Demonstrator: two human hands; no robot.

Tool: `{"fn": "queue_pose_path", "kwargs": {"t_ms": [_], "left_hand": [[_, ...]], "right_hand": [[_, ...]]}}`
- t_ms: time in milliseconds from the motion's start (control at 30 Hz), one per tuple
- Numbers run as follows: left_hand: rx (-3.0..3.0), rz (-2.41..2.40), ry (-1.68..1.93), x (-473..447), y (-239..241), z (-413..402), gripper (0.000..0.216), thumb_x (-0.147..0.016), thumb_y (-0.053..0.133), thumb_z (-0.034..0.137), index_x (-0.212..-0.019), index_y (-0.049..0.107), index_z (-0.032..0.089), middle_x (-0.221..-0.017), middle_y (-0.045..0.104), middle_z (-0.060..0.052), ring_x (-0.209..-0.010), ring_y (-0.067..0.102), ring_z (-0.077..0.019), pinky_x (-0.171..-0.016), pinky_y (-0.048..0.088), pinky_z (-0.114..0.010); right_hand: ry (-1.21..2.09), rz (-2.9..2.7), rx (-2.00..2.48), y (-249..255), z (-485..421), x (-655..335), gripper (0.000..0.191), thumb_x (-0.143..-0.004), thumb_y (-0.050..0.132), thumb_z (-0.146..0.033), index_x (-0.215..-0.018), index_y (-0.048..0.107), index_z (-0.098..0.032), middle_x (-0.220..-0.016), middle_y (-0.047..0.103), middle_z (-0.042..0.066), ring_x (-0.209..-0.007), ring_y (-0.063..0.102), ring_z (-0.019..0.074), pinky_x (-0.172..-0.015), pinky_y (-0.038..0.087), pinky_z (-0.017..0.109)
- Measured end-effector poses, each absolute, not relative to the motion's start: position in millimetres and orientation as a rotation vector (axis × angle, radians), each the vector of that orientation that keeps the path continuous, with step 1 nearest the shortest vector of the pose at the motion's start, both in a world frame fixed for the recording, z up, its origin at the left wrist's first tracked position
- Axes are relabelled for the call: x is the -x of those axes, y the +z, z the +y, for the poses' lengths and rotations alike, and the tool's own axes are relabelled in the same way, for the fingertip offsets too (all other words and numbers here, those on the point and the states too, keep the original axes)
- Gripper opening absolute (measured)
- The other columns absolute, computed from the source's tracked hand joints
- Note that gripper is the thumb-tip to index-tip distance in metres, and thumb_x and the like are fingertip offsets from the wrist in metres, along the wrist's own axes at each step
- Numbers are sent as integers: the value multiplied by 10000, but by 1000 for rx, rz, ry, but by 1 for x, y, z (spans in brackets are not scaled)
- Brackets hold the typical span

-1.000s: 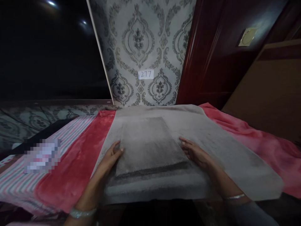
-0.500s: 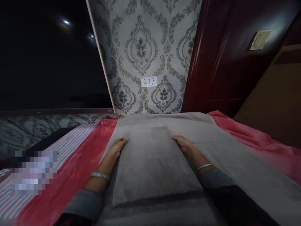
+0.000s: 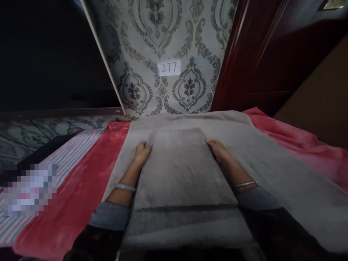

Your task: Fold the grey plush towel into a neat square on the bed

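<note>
My left hand [image 3: 143,152] and right hand [image 3: 219,151] lie open and well apart, resting on opposite edges of a folded grey cloth [image 3: 179,170], not clamped on it. The cloth sits on a wider grey sheet [image 3: 285,181], a red blanket [image 3: 73,188] to its left. Beyond it, a paper label [image 3: 169,67] reading 277 marks damask wallpaper [image 3: 163,36], a dark red door [image 3: 258,54] farther right.
</note>
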State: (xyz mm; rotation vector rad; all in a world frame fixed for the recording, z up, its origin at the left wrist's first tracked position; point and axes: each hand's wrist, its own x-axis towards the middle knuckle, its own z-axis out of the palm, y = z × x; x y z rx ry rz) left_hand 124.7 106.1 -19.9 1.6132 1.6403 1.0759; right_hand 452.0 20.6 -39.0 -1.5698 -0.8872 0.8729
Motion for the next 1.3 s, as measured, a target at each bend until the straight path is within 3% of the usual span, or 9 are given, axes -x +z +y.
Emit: {"fn": "queue_pose_path", "kwargs": {"t_ms": [167,400,600,733,833,1000,1100,1300], "left_hand": [[-1719,1711,947,-125,-15,95,459,-797,622,314,-1199,643,93,-1110,721,-148,-1133,630,-318,-957,464,-385],[-2141,1981,603,-146,-4,64,566,-915,466,239,-1455,397,83,-1083,695,-261,-1055,656,-392,-890,461,-485],[-2132,1951,612,-135,3,54,568,-894,512,258,-1425,425,77,-1169,671,-240,-1112,640,-347,-908,469,-404],[-2092,1781,632,-112,-5,25,680,-850,574,310,-1461,393,71,-1089,697,-171,-1029,666,-315,-878,495,-373],[-2079,1692,711,-100,-17,-1,707,-835,579,318,-1476,377,98,-1053,709,-125,-983,677,-299,-875,505,-378],[-2099,1735,753,-100,-24,-14,667,-822,583,243,-1450,410,102,-1264,652,-184,-1130,641,-320,-963,468,-384],[-2136,1778,674,-99,-21,-13,653,-840,566,250,-1455,404,100,-1176,693,-188,-1075,666,-326,-928,482,-393],[-2179,1766,610,-91,-21,-27,644,-865,538,297,-1459,411,83,-975,729,-134,-914,697,-296,-828,522,-373]], "right_hand": [[1008,-924,1609,-44,-7,-454,247,-794,585,-423,-693,630,-202,-596,644,47,-571,592,215,-542,462,296],[488,-1068,1884,-47,-23,-442,268,-787,603,-338,-581,479,-220,-615,544,6,-720,535,194,-672,386,271],[513,-1048,1889,-36,-34,-436,213,-781,591,-291,-604,496,-220,-645,572,19,-758,551,205,-692,392,274],[743,-1071,1832,-39,-71,-438,260,-839,537,-403,-680,583,-203,-588,563,0,-594,532,183,-575,395,272],[839,-1097,1760,-46,-96,-437,283,-847,542,-459,-724,582,-208,-640,592,-2,-595,536,175,-564,403,267],[511,-1202,1903,-48,-101,-432,269,-776,649,-345,-608,475,-228,-590,499,-22,-624,491,166,-594,351,263],[410,-1229,1998,-44,-100,-431,235,-754,652,-287,-614,471,-233,-596,508,-13,-646,496,177,-609,335,270],[583,-1310,1912,-43,-111,-434,209,-837,570,-354,-693,559,-203,-663,589,-3,-666,550,174,-618,370,257]]}}
